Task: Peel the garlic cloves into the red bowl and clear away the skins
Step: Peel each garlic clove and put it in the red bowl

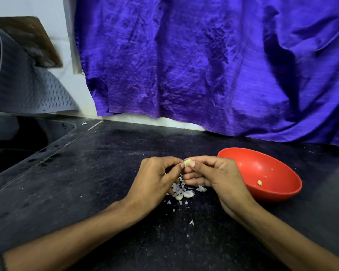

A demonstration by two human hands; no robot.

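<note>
Pinching the garlic clove (pixel 187 163) between both hands, right hand (pixel 219 174) nearer the red bowl (pixel 282 194) than left hand (pixel 155 178).

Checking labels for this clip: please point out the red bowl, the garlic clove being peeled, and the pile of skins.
red bowl (pixel 249 156): head view, on the far rim.
garlic clove (pixel 187 163): head view, exposed pale middle between the fingertips.
pile of skins (pixel 182 190): head view, heap's centre on the counter.
</note>
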